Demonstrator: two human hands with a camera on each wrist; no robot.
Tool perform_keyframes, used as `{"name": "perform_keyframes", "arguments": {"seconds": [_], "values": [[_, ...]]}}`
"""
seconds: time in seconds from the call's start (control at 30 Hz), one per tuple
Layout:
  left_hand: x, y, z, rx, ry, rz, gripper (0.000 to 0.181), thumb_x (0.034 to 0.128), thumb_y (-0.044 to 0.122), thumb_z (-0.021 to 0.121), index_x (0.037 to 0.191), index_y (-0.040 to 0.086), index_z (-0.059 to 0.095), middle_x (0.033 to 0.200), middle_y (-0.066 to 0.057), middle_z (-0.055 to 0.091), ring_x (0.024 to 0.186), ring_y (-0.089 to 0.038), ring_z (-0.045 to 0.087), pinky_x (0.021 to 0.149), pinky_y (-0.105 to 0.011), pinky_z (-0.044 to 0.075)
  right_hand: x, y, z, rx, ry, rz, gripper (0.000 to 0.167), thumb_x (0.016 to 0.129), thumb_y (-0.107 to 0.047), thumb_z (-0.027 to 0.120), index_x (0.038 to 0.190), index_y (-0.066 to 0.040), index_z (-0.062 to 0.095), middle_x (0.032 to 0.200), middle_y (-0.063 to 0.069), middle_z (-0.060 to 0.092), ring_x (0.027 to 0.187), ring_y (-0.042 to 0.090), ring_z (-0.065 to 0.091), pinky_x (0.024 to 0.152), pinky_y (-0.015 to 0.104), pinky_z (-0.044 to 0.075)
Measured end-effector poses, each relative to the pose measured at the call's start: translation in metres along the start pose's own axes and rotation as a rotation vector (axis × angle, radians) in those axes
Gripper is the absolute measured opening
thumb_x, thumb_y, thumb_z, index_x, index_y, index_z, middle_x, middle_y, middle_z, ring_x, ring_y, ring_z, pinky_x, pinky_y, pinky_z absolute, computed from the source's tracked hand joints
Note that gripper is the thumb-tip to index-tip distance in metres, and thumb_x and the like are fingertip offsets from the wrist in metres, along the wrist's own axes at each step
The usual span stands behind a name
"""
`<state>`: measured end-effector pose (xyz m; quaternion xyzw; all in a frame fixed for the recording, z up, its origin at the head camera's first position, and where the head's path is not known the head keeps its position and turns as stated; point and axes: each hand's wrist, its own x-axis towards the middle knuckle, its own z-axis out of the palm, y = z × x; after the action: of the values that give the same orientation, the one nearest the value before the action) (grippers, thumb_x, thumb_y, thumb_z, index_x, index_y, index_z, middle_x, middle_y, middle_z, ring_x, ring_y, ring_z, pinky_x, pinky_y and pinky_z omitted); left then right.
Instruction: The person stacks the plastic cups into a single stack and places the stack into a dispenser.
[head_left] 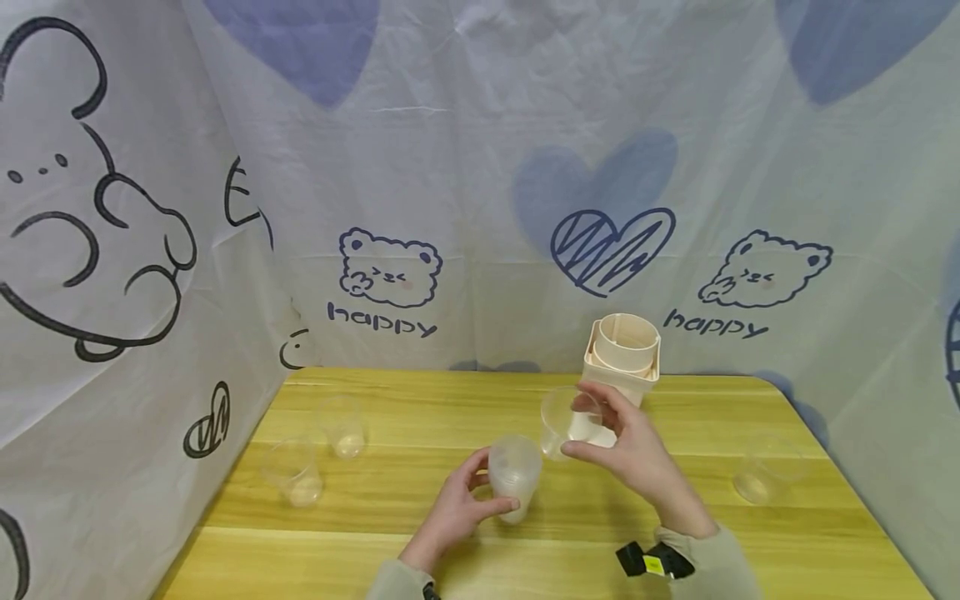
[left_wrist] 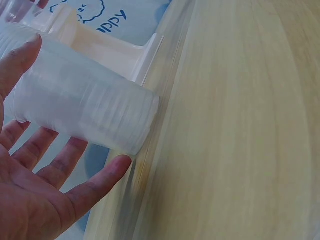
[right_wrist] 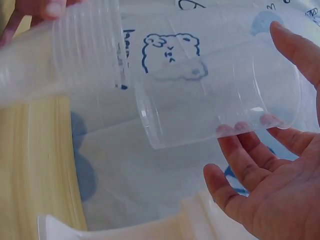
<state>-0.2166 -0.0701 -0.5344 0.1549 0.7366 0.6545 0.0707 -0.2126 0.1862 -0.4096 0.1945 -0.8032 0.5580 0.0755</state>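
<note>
My left hand [head_left: 463, 504] grips a stack of nested clear plastic cups [head_left: 514, 471] just above the table. In the left wrist view the stack [left_wrist: 85, 92] is tilted, with thumb and fingers round its sides. A single clear plastic cup [head_left: 566, 421] is held in my right hand [head_left: 633, 450], up and to the right of the stack. The right wrist view shows this cup [right_wrist: 220, 92] between thumb and fingers [right_wrist: 250, 165], apart from the stack [right_wrist: 75, 55].
A cream cup holder [head_left: 622, 358] with a round opening stands at the back, behind my right hand. Two clear cups [head_left: 303, 487] [head_left: 348, 442] stand at the table's left, another cup [head_left: 753, 483] at the right. A printed curtain [head_left: 480, 183] hangs behind the table [head_left: 360, 558].
</note>
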Motion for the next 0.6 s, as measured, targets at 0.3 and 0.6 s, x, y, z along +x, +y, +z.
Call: {"name": "perform_keyframes", "arguments": {"seconds": [0.3, 0.6], "values": [[0.001, 0.0, 0.0, 0.012, 0.002, -0.014, 0.071, 0.0782, 0.019, 0.085, 0.14, 0.016, 0.051, 0.124, -0.007, 0.057, 0.113, -0.03, 0.056, 0.095, -0.053, 0.046, 0.006, -0.007, 0.015, 0.041, -0.041, -0.063, 0.071, 0.076, -0.005, 0.084, 0.137, -0.001, 0.049, 0.116, 0.015, 0.062, 0.111, 0.031, 0.056, 0.099, 0.046, 0.045], [0.0, -0.001, 0.0, -0.008, -0.011, -0.014, 0.069, 0.0795, 0.019, 0.084, 0.14, 0.017, 0.05, 0.125, -0.008, 0.056, 0.113, -0.03, 0.056, 0.096, -0.055, 0.045, 0.007, -0.009, 0.025, 0.068, -0.076, -0.068, 0.071, 0.078, -0.008, 0.083, 0.139, -0.004, 0.047, 0.119, 0.017, 0.061, 0.117, 0.032, 0.055, 0.104, 0.053, 0.04]]}}
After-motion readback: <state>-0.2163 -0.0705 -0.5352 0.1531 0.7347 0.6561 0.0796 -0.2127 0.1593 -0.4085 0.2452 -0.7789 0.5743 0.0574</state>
